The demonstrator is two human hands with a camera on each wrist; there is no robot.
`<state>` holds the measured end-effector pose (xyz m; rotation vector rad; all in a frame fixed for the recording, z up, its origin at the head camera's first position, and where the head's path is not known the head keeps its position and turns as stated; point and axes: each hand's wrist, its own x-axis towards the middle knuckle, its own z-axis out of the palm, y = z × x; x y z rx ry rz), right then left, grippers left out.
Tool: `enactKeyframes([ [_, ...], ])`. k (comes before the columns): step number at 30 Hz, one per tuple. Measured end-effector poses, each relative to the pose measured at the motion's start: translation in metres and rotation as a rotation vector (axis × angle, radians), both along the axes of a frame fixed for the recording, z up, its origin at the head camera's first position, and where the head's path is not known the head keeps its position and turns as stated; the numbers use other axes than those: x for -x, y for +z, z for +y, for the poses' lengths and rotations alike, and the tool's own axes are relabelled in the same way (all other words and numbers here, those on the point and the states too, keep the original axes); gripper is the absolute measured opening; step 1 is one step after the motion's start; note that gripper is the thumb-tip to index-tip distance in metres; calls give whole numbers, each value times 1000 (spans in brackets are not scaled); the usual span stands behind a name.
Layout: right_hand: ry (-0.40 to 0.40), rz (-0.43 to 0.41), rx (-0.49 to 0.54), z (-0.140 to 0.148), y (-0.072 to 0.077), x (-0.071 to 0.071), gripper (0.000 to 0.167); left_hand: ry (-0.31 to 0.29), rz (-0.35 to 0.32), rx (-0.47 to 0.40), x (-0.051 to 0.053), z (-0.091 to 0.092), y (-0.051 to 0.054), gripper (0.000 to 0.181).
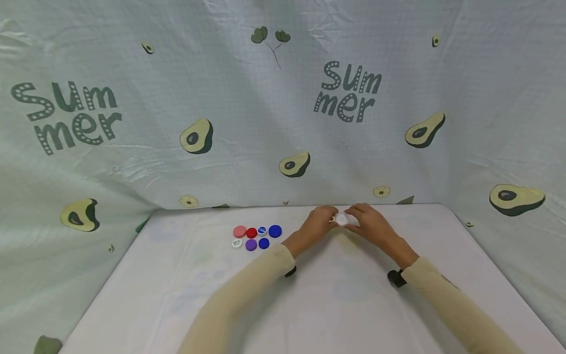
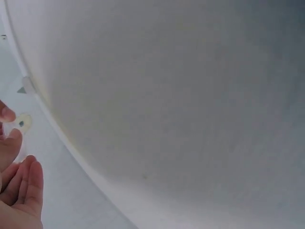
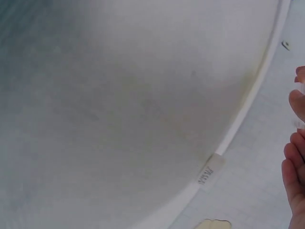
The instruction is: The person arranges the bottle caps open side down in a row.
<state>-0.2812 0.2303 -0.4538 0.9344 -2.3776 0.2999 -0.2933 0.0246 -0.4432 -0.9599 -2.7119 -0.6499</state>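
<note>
Near the table's back edge, both hands meet around a small whitish, partly translucent object (image 1: 341, 219); its kind cannot be made out. My left hand (image 1: 319, 222) pinches it from the left between thumb and fingers. From the right, my right hand (image 1: 369, 223) grips it with thumb and bent fingers. Only slivers of the object show between the fingertips. In the left wrist view the left hand (image 2: 21, 193) is cut off by the frame's left side. The right wrist view catches part of the right hand (image 3: 294, 169) at its right border.
Left of the hands, bottle caps lie in two rows on the white table (image 1: 177, 295): a pink cap (image 1: 240, 231), a red cap (image 1: 251, 232), a purple cap (image 1: 251, 245), a large blue cap (image 1: 275, 231) and others. A patterned curtain (image 1: 247, 98) hangs behind the table.
</note>
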Motion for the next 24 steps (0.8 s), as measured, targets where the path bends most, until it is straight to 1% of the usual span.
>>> enactKeyframes([
  [3, 22, 62, -4, -4, 0, -4, 44, -3, 18, 14, -6, -4, 2, 31],
  [4, 31, 79, -6, -6, 0, -5, 45, -3, 34, 24, -9, -5, 2, 32],
  [6, 40, 100, -5, -7, 1, -8, 45, 0, 88, 62, -13, -7, 3, 34],
  [8, 40, 101, 11, -8, 2, -10, 45, 3, 149, 94, -17, -7, 4, 36],
  [11, 31, 80, 41, -7, 4, -12, 47, 10, 242, 119, -20, -4, 5, 36],
  [12, 28, 72, 47, -6, 4, -12, 47, 16, 266, 127, -22, -3, 5, 36],
  [15, 34, 46, 59, -4, 6, -11, 48, 45, 308, 149, -24, 3, 4, 35],
  [18, 45, 19, 61, 0, 5, -11, 48, 62, 321, 179, -26, 8, 2, 35],
  [20, 56, 1, 72, 2, 4, -11, 49, 64, 313, 189, -27, 10, 2, 36],
  [22, 57, -29, 91, 3, 2, -10, 49, 61, 282, 173, -28, 10, 1, 37],
  [24, 65, -59, 119, 4, 0, -11, 49, 60, 234, 136, -29, 9, 1, 38],
])
